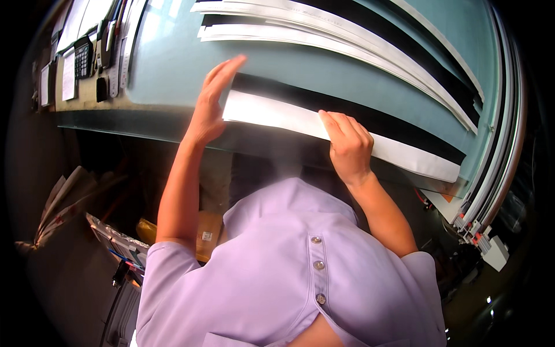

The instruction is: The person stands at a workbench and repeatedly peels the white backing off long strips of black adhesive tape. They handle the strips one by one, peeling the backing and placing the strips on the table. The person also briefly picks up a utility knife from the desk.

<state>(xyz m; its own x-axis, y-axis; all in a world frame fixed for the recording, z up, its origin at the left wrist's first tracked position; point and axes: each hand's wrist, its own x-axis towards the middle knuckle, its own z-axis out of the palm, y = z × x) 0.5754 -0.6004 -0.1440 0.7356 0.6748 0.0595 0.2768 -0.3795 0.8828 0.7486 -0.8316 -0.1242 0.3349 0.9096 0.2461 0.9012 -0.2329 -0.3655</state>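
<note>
The right hand (348, 147) is clenched over the near edge of a long white strip (300, 121) on the teal desk (173, 69), pinning it, while the left hand (211, 101), released and flat, squares its end just left.

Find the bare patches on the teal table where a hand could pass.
One bare teal band runs between the upper strips and the black-and-white strip under both hands. Another lies left of the left hand. The far-left corner, around the calculator, is crowded.
</note>
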